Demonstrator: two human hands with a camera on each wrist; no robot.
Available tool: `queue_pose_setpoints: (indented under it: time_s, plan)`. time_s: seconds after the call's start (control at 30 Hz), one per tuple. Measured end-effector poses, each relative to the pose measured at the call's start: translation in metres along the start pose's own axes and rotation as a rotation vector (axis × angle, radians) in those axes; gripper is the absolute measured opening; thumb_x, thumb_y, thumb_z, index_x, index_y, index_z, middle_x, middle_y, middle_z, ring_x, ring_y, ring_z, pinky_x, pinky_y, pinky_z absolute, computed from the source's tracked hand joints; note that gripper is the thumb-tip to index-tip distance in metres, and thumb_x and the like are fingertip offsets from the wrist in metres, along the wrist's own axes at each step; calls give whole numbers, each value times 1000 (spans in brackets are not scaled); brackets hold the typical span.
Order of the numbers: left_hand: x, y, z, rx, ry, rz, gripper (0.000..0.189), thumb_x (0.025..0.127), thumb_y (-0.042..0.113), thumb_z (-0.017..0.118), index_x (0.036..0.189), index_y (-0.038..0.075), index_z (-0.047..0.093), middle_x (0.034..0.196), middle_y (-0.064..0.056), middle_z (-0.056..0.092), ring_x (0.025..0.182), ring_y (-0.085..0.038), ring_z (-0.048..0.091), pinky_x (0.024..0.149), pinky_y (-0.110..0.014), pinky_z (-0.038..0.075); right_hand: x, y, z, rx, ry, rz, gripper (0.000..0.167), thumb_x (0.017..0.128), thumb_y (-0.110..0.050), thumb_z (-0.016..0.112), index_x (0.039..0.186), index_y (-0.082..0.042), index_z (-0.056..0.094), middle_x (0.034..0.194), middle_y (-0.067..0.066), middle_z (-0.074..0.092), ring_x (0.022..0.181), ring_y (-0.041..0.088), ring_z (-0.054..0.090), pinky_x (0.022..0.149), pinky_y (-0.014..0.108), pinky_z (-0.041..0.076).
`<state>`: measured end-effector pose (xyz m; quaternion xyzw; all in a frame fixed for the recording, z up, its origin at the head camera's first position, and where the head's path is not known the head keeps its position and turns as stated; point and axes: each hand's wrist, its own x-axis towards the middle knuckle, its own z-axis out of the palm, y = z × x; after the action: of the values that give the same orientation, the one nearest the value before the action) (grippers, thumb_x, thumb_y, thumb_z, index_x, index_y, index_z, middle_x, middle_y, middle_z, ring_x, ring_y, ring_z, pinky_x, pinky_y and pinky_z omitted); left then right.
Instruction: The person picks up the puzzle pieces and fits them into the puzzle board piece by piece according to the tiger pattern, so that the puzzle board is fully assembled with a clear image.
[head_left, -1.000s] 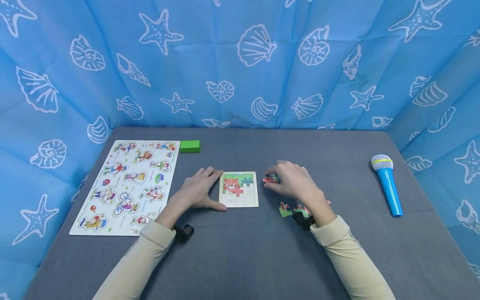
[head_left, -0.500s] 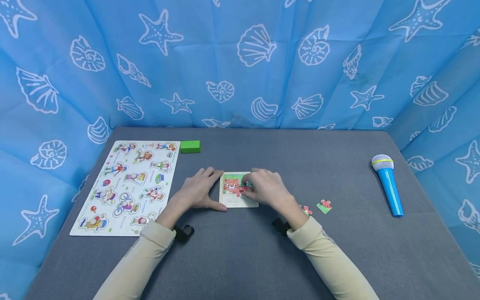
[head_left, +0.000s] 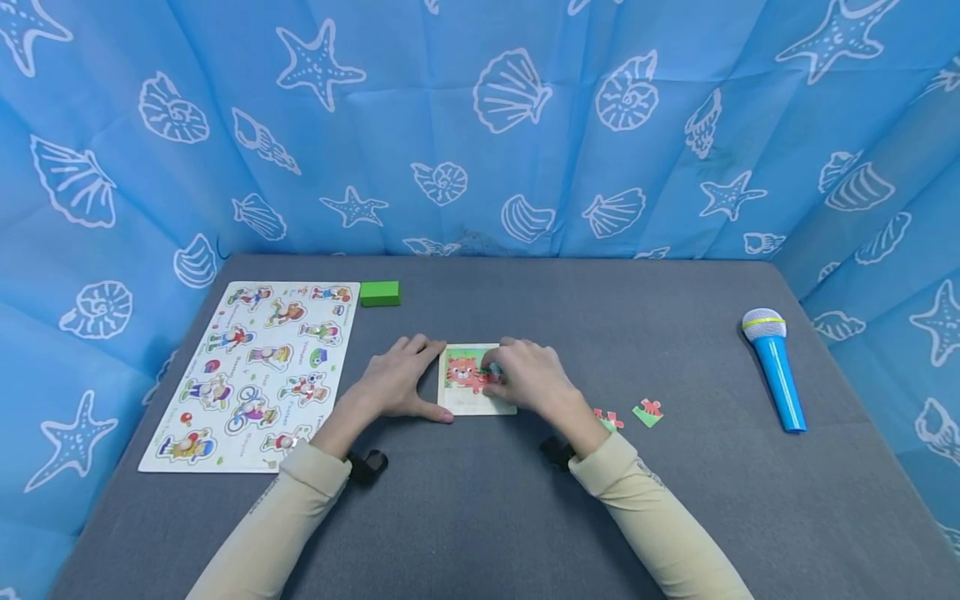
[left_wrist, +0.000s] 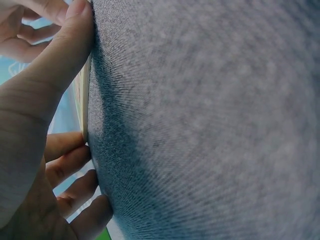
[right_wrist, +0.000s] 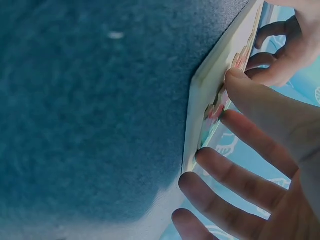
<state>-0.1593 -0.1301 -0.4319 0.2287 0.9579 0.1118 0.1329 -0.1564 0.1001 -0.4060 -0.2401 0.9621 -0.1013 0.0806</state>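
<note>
A small square jigsaw board [head_left: 476, 407] with a pale frame and a red tiger picture [head_left: 461, 372] lies flat on the table. My left hand [head_left: 395, 379] holds its left side, thumb along the near edge and index finger by the far left corner. Over the board's right part is my right hand [head_left: 529, 377], its thumb and index finger at a red-and-teal puzzle piece [right_wrist: 215, 111] in the tray; the hand partly hides it in the head view. Two loose puzzle pieces lie right of the board, one [head_left: 648, 412] in full view, the other [head_left: 611, 420] partly behind the right wrist.
On the left lies a large white board [head_left: 247, 375] with printed cartoon figures. A green block [head_left: 380, 293] sits by its far right corner. Far right is a blue toy microphone [head_left: 776, 371]. A blue shell-print curtain [head_left: 465, 125] surrounds the grey table [head_left: 450, 517].
My right hand has carried a puzzle piece leftward from beside the board onto its right part, then stayed there with a slight shift. The left hand has kept its place.
</note>
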Motion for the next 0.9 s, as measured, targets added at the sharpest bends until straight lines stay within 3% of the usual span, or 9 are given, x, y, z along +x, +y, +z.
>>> queue_pose_setpoints:
  time_s: [0.27,0.63,0.77,0.9]
  plan:
    - [-1,0,-1,2,-10,-6,116,71,77,77,160,15,36,145,-11,50,123,-29,51,87,-55,53,1,-1,-2,20,-6,9,26,88,-27,82,113,-21,80,109,3,72,93,22,69,68,43,56]
    - [1,2,-2,-7,-15,-18,115,71,76,78,160,15,36,144,-10,51,121,-28,51,87,-54,53,1,-3,-3,64,-15,68,29,88,-25,83,116,-17,80,114,5,73,103,25,71,74,45,58]
    - [1,1,-1,-7,-18,-11,116,71,77,77,160,15,36,145,-11,50,123,-28,51,88,-54,53,-1,-4,-4,36,-7,55,27,89,-23,81,115,-17,80,109,6,73,95,24,70,67,42,56]
    - [0,1,-1,-7,-20,-12,116,71,76,78,160,15,35,146,-11,50,124,-29,51,89,-55,53,-4,-6,-3,18,0,19,15,92,-14,76,106,-16,82,100,7,72,77,18,61,54,32,43]
